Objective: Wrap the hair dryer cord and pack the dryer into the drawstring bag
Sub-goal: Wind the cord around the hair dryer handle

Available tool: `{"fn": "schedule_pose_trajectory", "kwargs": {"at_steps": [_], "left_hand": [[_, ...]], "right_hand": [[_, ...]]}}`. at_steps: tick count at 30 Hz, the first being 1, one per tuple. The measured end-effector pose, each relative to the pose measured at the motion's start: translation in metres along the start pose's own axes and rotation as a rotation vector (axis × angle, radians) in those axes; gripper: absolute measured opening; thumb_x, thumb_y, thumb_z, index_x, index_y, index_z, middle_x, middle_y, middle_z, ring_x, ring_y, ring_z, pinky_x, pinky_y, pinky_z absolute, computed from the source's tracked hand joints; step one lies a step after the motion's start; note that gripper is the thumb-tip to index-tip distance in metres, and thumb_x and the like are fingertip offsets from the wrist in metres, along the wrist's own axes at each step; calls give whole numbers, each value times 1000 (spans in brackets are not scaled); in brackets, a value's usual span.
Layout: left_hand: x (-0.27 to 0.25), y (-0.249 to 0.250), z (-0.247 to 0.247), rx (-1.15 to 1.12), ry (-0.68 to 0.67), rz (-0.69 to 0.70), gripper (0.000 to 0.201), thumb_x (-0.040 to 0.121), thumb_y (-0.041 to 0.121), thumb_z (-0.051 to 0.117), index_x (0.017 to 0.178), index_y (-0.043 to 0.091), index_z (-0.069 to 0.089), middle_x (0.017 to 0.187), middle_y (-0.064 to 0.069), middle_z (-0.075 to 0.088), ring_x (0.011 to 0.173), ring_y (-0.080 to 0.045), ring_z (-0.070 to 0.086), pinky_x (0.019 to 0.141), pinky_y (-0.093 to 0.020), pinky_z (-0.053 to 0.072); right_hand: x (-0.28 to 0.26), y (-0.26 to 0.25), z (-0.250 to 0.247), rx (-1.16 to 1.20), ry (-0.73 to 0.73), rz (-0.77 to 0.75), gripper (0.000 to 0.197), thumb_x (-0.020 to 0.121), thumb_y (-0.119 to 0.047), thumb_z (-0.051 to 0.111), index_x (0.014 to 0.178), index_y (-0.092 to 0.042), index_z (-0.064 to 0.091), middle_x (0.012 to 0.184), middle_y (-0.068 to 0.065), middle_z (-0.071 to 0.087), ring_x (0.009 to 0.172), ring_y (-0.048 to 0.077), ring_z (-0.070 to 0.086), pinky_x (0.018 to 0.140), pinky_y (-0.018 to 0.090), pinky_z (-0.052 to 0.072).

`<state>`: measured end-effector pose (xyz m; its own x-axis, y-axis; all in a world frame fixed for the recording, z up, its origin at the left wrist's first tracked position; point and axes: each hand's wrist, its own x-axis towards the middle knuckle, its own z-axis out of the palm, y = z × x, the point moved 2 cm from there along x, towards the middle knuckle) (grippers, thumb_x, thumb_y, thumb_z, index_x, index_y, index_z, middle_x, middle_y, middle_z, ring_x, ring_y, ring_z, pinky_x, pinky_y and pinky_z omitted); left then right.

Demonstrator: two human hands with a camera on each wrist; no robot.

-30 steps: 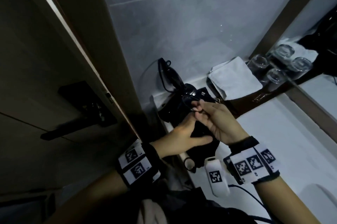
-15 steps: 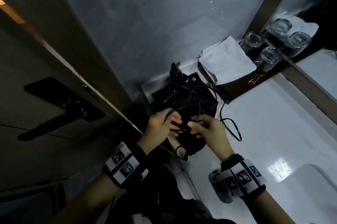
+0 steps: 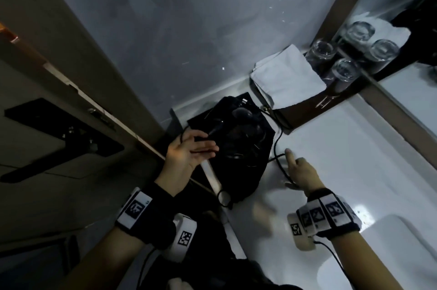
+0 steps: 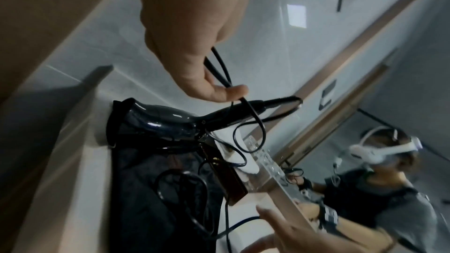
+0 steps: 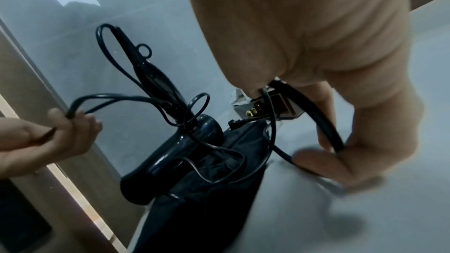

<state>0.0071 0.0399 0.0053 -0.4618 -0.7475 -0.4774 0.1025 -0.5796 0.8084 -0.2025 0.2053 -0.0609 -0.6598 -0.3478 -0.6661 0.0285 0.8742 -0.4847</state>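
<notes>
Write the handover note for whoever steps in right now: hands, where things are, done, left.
Left hand: pinches a loop of the cord between thumb and fingers.
Right hand: holds another stretch of the cord, out over the white counter.
Hair dryer: lies on top of the black drawstring bag, handle up toward the wall, not inside it.
Done: cord gathered in both hands, loose loops only.
Left: wrap the cord properly, put the dryer in the bag, presumably pull the drawstring.
</notes>
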Motion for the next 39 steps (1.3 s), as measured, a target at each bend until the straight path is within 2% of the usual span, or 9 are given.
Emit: {"fn": "schedule_pose_trajectory", "kwargs": {"at_steps": [7, 10, 14, 17, 20, 22, 28, 33, 39], "left_hand": [[19, 21, -14, -155, 121, 172, 28, 97, -4, 31, 83, 3, 54, 86, -19, 60, 75, -18, 71, 66, -24, 57], [22, 18, -21, -177, 146, 180, 21, 96, -2, 35, 88, 2, 55, 89, -20, 59, 86, -25, 66, 68, -23, 57], [20, 13, -25, -203, 170, 114, 20, 98, 15, 44, 92, 1, 58, 84, -13, 67, 85, -23, 68, 71, -27, 58], [14, 4, -19, -71, 174, -88, 50, 99, 43, 32, 101, 0, 57, 92, -15, 65, 84, -25, 67, 66, -33, 57], [-5, -11, -3, 207, 19, -133, 44, 101, 34, 31, 102, -1, 58, 86, -15, 63, 70, -18, 67, 58, -29, 58], [-19, -19, 7, 542, -171, 90, 19, 96, 13, 48, 112, 6, 55, 97, -10, 59, 81, -10, 64, 72, -26, 56], [-28, -9, 46, 880, -514, 531, 62, 81, -2, 64, 137, 7, 40, 138, -3, 39, 130, -5, 35, 109, -16, 26], [-33, -9, 42, 1170, -669, 565, 25, 82, 12, 69, 107, 7, 67, 103, -8, 64, 106, -12, 54, 112, -21, 13], [-47, -22, 21, 1366, -924, 441, 26, 98, 18, 44, 116, 3, 55, 100, -4, 54, 94, -8, 47, 86, -27, 42]], "right_hand": [[-9, -19, 7, 150, -207, -80, 67, 84, -73, 30, 84, -12, 57, 86, 7, 59, 71, 15, 52, 73, 30, 37], [-24, -31, 9, 343, -253, -232, 65, 82, -79, 12, 115, -39, 50, 89, -23, 57, 81, -9, 54, 89, 23, 31], [-32, -41, 19, 547, -295, -374, 62, 92, -63, 7, 120, -27, 49, 69, -40, 58, 63, -24, 50, 61, -2, 38], [-35, -42, 22, 626, -281, -378, 55, 100, -51, 12, 109, -19, 55, 64, -29, 63, 58, -18, 54, 52, 1, 40], [-45, -50, 23, 591, -261, -461, 39, 103, -37, 22, 102, -17, 56, 83, -14, 63, 63, -14, 54, 56, 2, 40], [-53, -56, 21, 537, -210, -586, 30, 103, -24, 31, 96, -12, 58, 87, -8, 57, 70, -8, 54, 63, 3, 40], [-78, -73, 9, 449, -145, -885, 20, 95, -14, 49, 93, -17, 69, 101, 1, 59, 103, 12, 57, 92, 21, 45], [-78, -76, 2, 786, -219, -751, 17, 82, -23, 59, 92, -20, 72, 89, -8, 61, 89, 4, 61, 81, 14, 47], [-66, -88, -14, 914, -114, -716, 9, 81, -14, 61, 86, -15, 68, 74, -9, 65, 65, 5, 51, 65, 15, 44]]}}
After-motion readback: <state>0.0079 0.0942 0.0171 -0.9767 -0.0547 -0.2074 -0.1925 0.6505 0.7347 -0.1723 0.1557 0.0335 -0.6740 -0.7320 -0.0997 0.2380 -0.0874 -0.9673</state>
